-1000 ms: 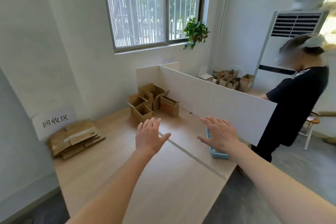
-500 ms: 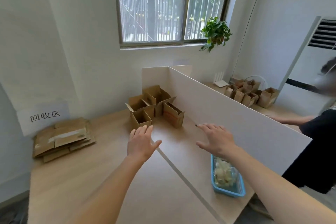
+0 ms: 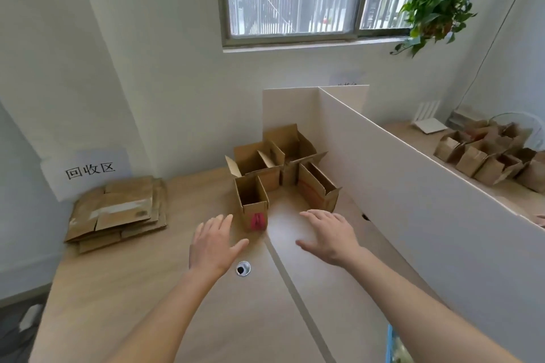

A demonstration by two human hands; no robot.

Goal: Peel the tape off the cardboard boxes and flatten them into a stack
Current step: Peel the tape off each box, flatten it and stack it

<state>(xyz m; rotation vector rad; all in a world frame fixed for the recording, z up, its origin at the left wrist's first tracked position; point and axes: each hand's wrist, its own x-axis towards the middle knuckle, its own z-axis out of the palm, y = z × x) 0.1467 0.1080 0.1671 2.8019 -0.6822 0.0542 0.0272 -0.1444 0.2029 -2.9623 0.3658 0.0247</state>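
Head view: both arms reach forward over the wooden bench (image 3: 124,289), palms down, and neither hand holds anything. The left hand (image 3: 213,244) hovers with fingers straight and slightly spread, thumb out to the side, just short of the nearest open box (image 3: 253,200), which stands near the middle of the bench with a red mark on its front face. The right hand (image 3: 330,234) is equally flat and spread, just in front of a second box (image 3: 317,189) that lies beside the white divider (image 3: 413,180). The two hands flank the nearest box, most likely to pick it up for peeling. More open boxes (image 3: 274,156) cluster in the far corner where the divider meets the wall. The flattened stack (image 3: 118,209) lies at the bench's far left edge under a paper sign (image 3: 88,169), probably marking where finished boxes go
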